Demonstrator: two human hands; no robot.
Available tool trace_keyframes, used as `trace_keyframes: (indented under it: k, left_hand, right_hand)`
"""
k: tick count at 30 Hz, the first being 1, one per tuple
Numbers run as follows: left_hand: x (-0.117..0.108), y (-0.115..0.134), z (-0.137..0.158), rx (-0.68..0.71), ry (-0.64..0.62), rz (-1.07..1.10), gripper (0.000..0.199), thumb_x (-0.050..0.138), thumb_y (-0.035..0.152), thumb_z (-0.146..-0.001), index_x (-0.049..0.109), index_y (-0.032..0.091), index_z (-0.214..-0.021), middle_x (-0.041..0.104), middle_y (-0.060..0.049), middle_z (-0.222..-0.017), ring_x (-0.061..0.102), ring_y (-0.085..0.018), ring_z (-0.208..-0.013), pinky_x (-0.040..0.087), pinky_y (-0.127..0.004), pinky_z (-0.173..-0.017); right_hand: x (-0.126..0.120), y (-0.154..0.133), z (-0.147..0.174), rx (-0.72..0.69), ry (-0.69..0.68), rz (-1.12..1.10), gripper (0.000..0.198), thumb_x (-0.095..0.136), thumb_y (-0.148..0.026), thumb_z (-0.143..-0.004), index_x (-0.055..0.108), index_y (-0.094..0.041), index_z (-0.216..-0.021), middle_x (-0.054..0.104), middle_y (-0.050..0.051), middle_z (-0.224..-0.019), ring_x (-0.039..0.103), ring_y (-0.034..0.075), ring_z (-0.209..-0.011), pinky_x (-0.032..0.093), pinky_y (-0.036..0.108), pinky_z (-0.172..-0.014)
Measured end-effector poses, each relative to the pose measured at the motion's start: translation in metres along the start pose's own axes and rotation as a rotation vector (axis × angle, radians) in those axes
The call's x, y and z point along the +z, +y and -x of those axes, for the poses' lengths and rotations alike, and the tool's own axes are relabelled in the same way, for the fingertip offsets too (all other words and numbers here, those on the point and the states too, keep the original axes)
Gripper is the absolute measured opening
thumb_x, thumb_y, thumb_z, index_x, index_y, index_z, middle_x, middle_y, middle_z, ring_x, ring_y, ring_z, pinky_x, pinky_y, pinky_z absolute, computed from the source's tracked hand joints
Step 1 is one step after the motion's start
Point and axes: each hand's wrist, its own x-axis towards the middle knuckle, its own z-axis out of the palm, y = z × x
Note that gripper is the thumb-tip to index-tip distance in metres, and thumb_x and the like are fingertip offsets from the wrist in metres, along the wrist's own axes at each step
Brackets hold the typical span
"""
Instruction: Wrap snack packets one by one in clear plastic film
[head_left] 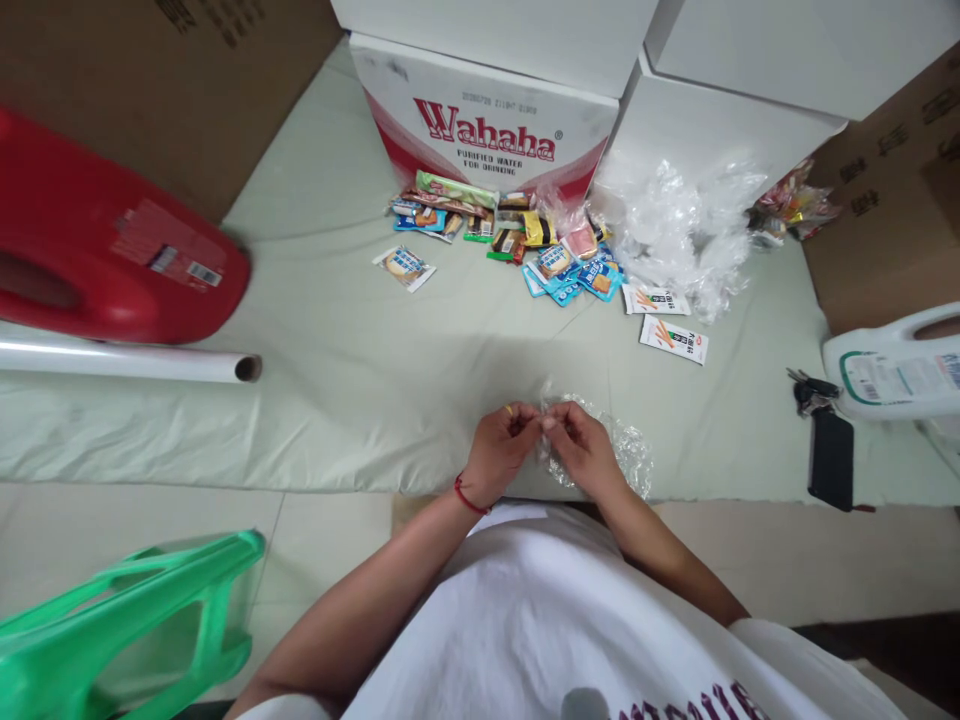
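My left hand [501, 452] and my right hand [583, 447] meet near the front edge of the table, fingertips pinched together. Between them they grip a clear plastic bag [634, 455]; its crinkled film spreads under and to the right of my right hand, and a small tuft sticks up past the fingertips. Whether anything is inside the bag I cannot tell. Beyond my hands lie wrapped snacks [540, 230] in a loose row, with one white-and-blue packet [405, 268] apart on the left and two white stick-snack packets [673, 338] on the right.
Behind the snacks stands a Wahaha carton [487, 130]. A heap of clear plastic bags [675, 230] sits to its right. Left are a red jug [120, 240] and a white roll [127, 361]; right, a white bottle [900, 365], keys and a black phone-like object [831, 458]. A green stool [135, 620] stands below left.
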Motion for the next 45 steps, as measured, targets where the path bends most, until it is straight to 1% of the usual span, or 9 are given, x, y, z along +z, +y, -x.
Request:
trace_keyframes:
  k: [11,15,19,23,26,32,34,39,45]
  left_hand:
    - [-0.02,-0.003,-0.007,-0.032,0.15,0.134,0.022,0.069,0.039,-0.074,0.056,0.022,-0.068,0.051,0.007,-0.057,0.039,-0.008,-0.051,0.027,-0.024,-0.05]
    - [-0.026,-0.005,-0.006,-0.066,0.142,0.149,0.019,0.068,0.036,-0.072,0.057,0.022,-0.067,0.054,0.006,-0.056,0.041,-0.008,-0.05,0.028,-0.023,-0.049]
    - [-0.027,0.0,-0.003,-0.12,0.063,0.179,0.024,0.074,0.037,-0.073,0.058,0.02,-0.069,0.062,0.002,-0.064,0.054,-0.011,-0.06,0.042,-0.022,-0.055]
    - [-0.026,0.011,-0.006,-0.201,0.012,0.296,0.042,0.071,0.057,-0.082,0.058,0.022,-0.1,0.072,-0.006,-0.099,0.072,-0.021,-0.09,0.059,-0.031,-0.069]
    - [-0.026,0.02,-0.014,-0.109,0.019,0.199,0.064,0.075,0.059,-0.082,0.053,0.022,-0.129,0.069,-0.011,-0.122,0.069,-0.025,-0.116,0.059,-0.037,-0.091]
    - [-0.021,0.04,-0.028,0.355,0.065,-0.475,0.103,0.083,0.025,-0.068,0.038,0.017,-0.16,0.055,-0.019,-0.15,0.053,-0.034,-0.142,0.043,-0.05,-0.121]
    - [-0.017,0.045,-0.035,0.446,0.004,-0.643,0.088,0.074,0.018,-0.069,0.05,0.016,-0.153,0.064,-0.017,-0.14,0.061,-0.032,-0.131,0.048,-0.048,-0.114]
    - [-0.018,0.046,-0.057,0.245,-0.067,-0.703,0.016,0.062,0.023,-0.08,0.075,0.018,-0.087,0.07,-0.002,-0.075,0.066,-0.02,-0.075,0.051,-0.033,-0.077]
    - [-0.035,0.032,-0.059,0.248,0.298,-0.421,0.02,0.056,0.034,-0.086,0.068,0.019,-0.081,0.059,0.003,-0.064,0.052,-0.014,-0.061,0.04,-0.027,-0.062]
  right_hand:
    - [-0.014,-0.004,-0.01,0.066,0.214,-0.288,0.025,0.07,-0.047,-0.087,0.063,-0.024,-0.079,0.062,-0.001,-0.073,0.051,0.014,-0.063,0.045,0.028,-0.063]
    - [-0.019,-0.013,-0.011,0.006,0.26,-0.372,0.024,0.074,-0.043,-0.085,0.063,-0.023,-0.076,0.072,0.004,-0.095,0.064,0.018,-0.087,0.053,0.029,-0.073]
    - [-0.023,-0.015,-0.01,-0.038,0.233,-0.378,0.022,0.073,-0.039,-0.087,0.062,-0.024,-0.076,0.076,0.007,-0.112,0.069,0.021,-0.098,0.058,0.035,-0.083]
    - [-0.026,-0.01,-0.005,-0.146,0.124,-0.34,0.019,0.069,-0.034,-0.092,0.064,-0.024,-0.077,0.078,0.006,-0.118,0.073,0.021,-0.099,0.058,0.039,-0.093]
    - [-0.026,-0.007,0.0,-0.209,0.036,-0.255,0.021,0.068,-0.032,-0.094,0.064,-0.023,-0.076,0.079,0.006,-0.12,0.075,0.022,-0.1,0.057,0.039,-0.096]
    - [-0.027,-0.007,0.005,-0.316,-0.014,-0.126,0.017,0.066,-0.026,-0.094,0.065,-0.023,-0.077,0.078,0.007,-0.12,0.075,0.021,-0.102,0.058,0.037,-0.093]
    - [-0.027,-0.006,0.005,-0.368,-0.026,-0.047,0.017,0.065,-0.023,-0.094,0.065,-0.023,-0.077,0.078,0.008,-0.119,0.075,0.021,-0.103,0.057,0.038,-0.095]
    - [-0.023,0.001,0.008,-0.459,0.029,0.073,0.013,0.063,-0.019,-0.093,0.065,-0.024,-0.081,0.076,0.009,-0.12,0.073,0.022,-0.109,0.056,0.039,-0.097]
    - [-0.017,0.015,0.015,-0.388,-0.021,0.068,0.016,0.062,-0.03,-0.098,0.064,-0.024,-0.083,0.075,0.009,-0.114,0.073,0.022,-0.103,0.057,0.038,-0.094]
